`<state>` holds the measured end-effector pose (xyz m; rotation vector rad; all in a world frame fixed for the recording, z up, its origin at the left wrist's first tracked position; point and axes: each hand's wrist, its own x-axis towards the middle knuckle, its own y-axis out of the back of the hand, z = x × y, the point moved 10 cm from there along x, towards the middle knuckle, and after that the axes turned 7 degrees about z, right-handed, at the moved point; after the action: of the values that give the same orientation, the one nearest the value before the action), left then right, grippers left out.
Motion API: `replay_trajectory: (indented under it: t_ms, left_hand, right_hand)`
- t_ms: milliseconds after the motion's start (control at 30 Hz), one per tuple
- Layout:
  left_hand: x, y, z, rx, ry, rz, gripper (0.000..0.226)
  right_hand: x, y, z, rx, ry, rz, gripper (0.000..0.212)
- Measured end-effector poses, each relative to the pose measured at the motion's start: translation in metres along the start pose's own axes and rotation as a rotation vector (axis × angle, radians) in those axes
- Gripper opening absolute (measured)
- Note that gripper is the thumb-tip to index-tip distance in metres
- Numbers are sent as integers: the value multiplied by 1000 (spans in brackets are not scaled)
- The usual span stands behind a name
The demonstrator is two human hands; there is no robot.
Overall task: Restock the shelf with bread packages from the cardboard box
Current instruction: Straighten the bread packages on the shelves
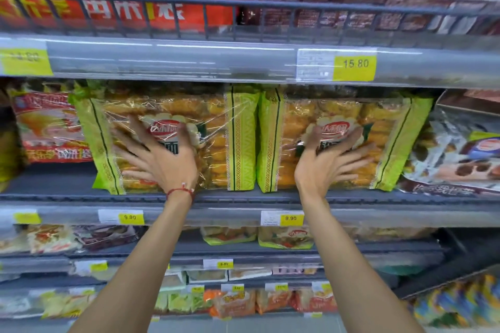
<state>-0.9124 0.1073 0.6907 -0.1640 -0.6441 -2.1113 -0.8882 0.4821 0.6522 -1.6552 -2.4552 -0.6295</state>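
Note:
Two large green-edged bread packages stand upright side by side on the middle shelf (243,199). My left hand (159,154), with a red string at the wrist, lies flat with fingers spread against the front of the left package (224,138). Spread the same way, my right hand (324,157) presses on the front of the right package (392,138). Neither hand grips anything. The cardboard box is out of view.
A red-and-white package (48,127) stands to the left, dark-labelled packages (465,154) lean at the right. Above runs a wire-railed shelf (243,5) with red packages. Lower shelves (243,251) carry smaller bread packs and yellow price tags.

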Motion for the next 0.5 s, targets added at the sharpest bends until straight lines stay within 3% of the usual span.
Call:
replay_trajectory:
  t_ms: [133,267,367,500]
  left_hand:
    - [-21,1,-20,-106,-14,-28,89]
    - [-78,31,-23,-321,-138,-25,55]
    - [-131,41,-32,-369,-274,-145,27]
    - [-193,22,-66,-346,-337,-363,10]
  right_hand:
    - [-22,19,9,60,50,-130,84]
    - [-69,61,15,230,230,-162,46]
    - [-96,86,41,283,260,-198,24]
    - [-118,102,89,260,303,-281,19]
